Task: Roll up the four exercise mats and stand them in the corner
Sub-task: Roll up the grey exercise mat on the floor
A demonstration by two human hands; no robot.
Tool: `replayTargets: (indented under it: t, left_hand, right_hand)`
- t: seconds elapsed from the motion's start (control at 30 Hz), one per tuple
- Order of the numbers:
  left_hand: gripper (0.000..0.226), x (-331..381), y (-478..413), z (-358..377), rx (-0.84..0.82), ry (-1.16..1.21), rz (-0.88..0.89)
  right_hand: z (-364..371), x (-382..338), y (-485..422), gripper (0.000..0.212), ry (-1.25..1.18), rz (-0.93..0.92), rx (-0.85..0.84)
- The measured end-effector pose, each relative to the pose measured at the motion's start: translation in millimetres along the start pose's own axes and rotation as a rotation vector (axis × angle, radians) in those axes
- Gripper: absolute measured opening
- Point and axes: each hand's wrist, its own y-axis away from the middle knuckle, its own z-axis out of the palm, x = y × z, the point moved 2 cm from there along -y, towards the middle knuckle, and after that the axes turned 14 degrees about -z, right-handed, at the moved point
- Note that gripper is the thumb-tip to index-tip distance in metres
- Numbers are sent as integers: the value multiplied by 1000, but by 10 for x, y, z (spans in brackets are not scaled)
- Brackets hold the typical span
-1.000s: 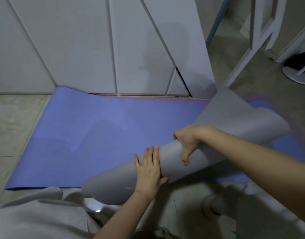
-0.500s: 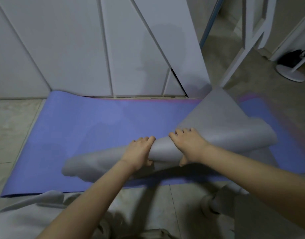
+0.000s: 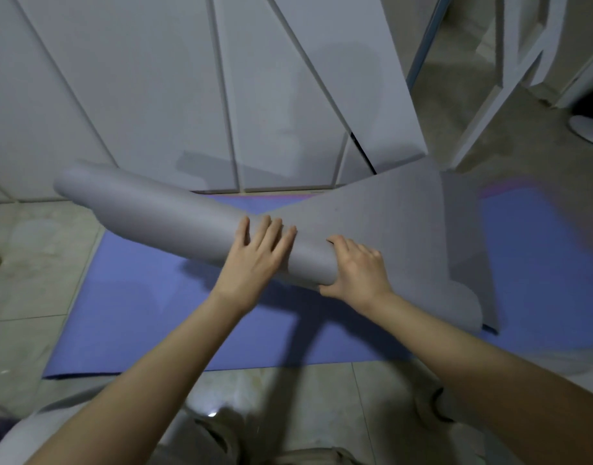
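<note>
A grey exercise mat (image 3: 174,219) is partly rolled into a long tube that slants from upper left to the centre, lifted off the floor. Its loose end (image 3: 382,223) spreads out to the right. My left hand (image 3: 258,260) presses flat on the roll with fingers straight. My right hand (image 3: 359,270) grips the roll's right part, fingers curled over the top and thumb under it. A blue mat (image 3: 147,307) lies flat on the floor beneath, with a pink edge at its far side.
White cabinet doors (image 3: 161,95) stand right behind the mats. A white frame (image 3: 510,68) and a round white stand base (image 3: 590,129) are at the upper right. Tiled floor (image 3: 30,263) lies left and in front. My knees in grey clothing (image 3: 53,427) are at the bottom.
The grey roll has been lifted and swung up toward the left, its left end now in front of the cabinets. My left hand has gone from gripping to lying flat on it.
</note>
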Motion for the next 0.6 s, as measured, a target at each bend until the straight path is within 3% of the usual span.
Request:
replayTargets:
  t: [0.3,0.4,0.53,0.6]
  left_hand:
    - [123,261,487,394,-15,-112,55]
    - [109,266,475,371,57,-144,115]
    - [74,216,387,330,108,-119,187]
    - [76,232,319,254,69,-120,226]
  right_hand:
    - [24,70,144,76,-198,19,-283]
    - [4,138,112,77,-308,24,-378]
    - [16,233,62,60,-569,87,-477]
    - [31,280,68,55,-722,130,-527]
